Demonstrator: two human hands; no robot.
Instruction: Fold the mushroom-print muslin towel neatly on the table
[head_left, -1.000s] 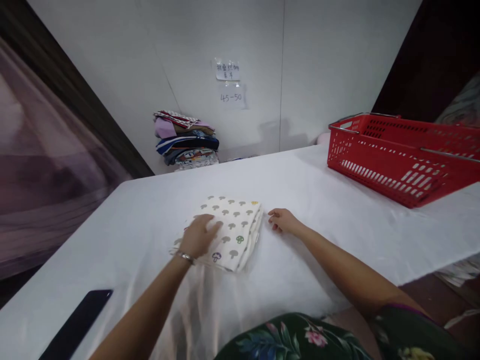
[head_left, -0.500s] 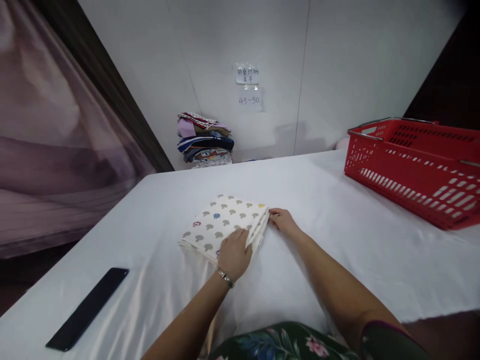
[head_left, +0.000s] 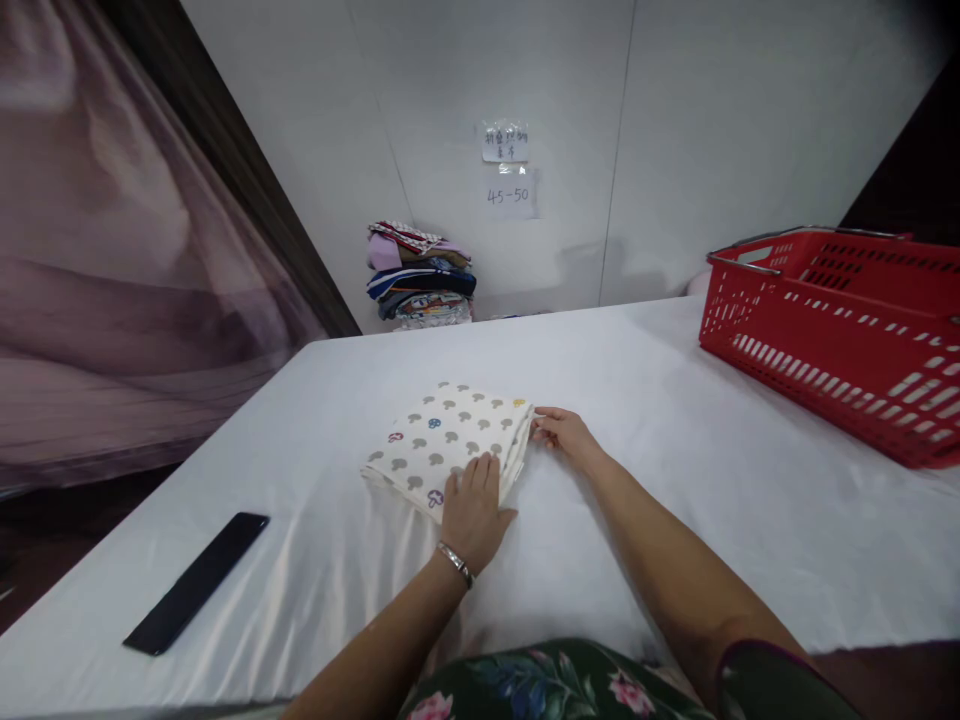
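A folded white cloth (head_left: 442, 430) with grey and a few coloured mushroom prints lies on the white-covered table. My left hand (head_left: 476, 505), wearing a metal bracelet at the wrist, rests on the cloth's near right corner with its fingers laid out and thumb apart. At the far right corner, my right hand (head_left: 564, 432) pinches the layered edge between thumb and fingers. Several fold layers show along the right side of the cloth. Part of its near corner is hidden under my left hand.
A red plastic basket (head_left: 840, 350) with metal handles stands at the right. On the left of the table (head_left: 315, 390) lies a flat black object (head_left: 196, 583). A stack of folded fabrics (head_left: 421, 275) is by the wall, below two paper signs (head_left: 512, 192).
My left hand's fingers have straightened and its thumb has moved out from the cloth. My right hand stays at the far right corner. The whole view has shifted slightly.
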